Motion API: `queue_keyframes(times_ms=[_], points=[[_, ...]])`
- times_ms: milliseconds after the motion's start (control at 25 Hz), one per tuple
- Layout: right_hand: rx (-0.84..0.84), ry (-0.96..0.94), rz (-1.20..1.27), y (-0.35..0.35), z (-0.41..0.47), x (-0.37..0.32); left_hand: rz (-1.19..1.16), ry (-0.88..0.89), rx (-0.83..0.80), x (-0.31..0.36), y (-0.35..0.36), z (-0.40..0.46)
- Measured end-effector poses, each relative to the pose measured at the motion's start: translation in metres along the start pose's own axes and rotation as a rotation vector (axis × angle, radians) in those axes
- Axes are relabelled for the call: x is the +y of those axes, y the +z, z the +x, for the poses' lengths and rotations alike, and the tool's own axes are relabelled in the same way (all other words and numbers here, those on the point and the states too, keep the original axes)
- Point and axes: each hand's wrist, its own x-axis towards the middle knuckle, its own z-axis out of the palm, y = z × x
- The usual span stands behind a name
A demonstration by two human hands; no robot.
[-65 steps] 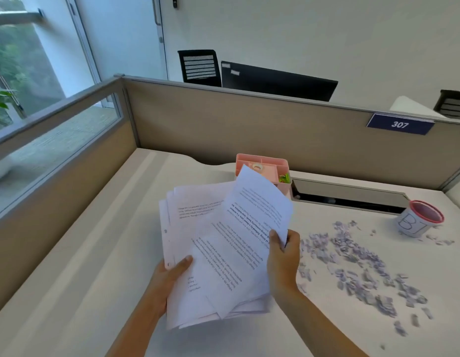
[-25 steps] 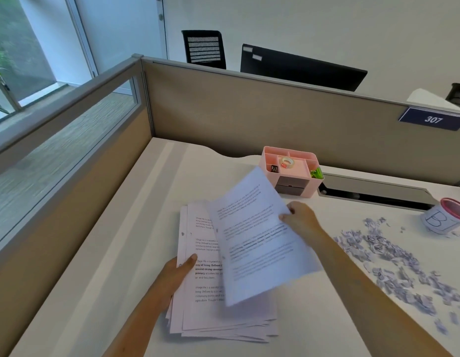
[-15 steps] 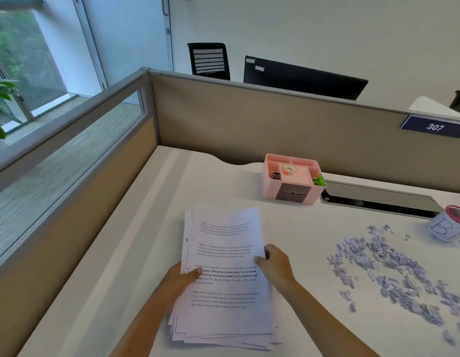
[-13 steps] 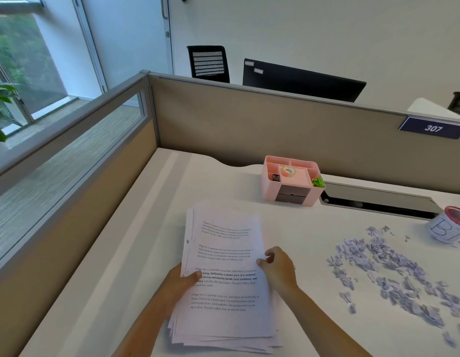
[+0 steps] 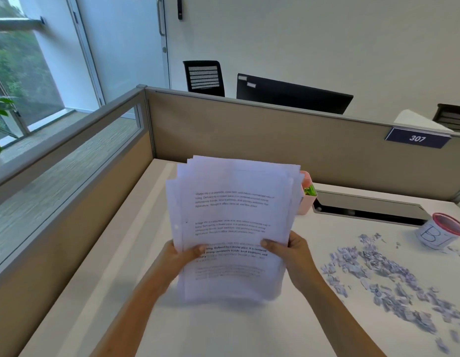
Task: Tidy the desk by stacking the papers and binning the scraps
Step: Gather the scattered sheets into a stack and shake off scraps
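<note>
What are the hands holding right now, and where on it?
Both hands grip the stack of papers: the left hand on its left edge, the right hand on its right edge, both below the middle.

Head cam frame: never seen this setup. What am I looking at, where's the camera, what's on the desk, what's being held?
No machine here: a person works with bare hands. The single camera sits on their head, looking forward and down, so the arms enter from the bottom edge.

Both hands hold a stack of printed papers raised off the desk, tilted towards the camera. The left hand grips its left edge and the right hand its right edge, thumbs on the front sheet.

On the desk to the right lie scattered paper scraps and a small red-rimmed cup with handwritten letters. A pink organiser peeks out behind the papers. A partition carries a "307" sign.
</note>
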Motion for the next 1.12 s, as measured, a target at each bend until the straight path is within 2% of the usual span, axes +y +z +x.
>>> queue_keyframes(times_ms=[80, 200, 320, 520, 760, 960, 1120], points=[[0.093, -0.099, -0.072, 0.003, 0.002, -0.007, 0.045, 0.101, 0.067, 0.014, 0.01, 0.012], [0.11, -0.166, -0.084, 0.007, 0.002, -0.01, 0.034, 0.178, 0.081, 0.021, 0.018, 0.022], [0.12, -0.142, -0.095, 0.005, 0.002, -0.004, -0.005, 0.159, 0.058, 0.015, 0.018, 0.023], [0.099, -0.036, -0.088, -0.003, 0.003, 0.004, -0.059, 0.123, 0.115, 0.007, 0.016, 0.024], [0.054, -0.04, -0.119, 0.007, 0.009, 0.006, -0.035, 0.132, 0.074, 0.013, 0.033, 0.029], [0.136, -0.082, -0.109, 0.007, 0.014, 0.003, -0.043, 0.145, 0.154, 0.019, 0.034, 0.03], [0.083, -0.102, -0.115, 0.006, 0.014, -0.001, -0.016, 0.171, 0.12, 0.02, 0.03, 0.03]])
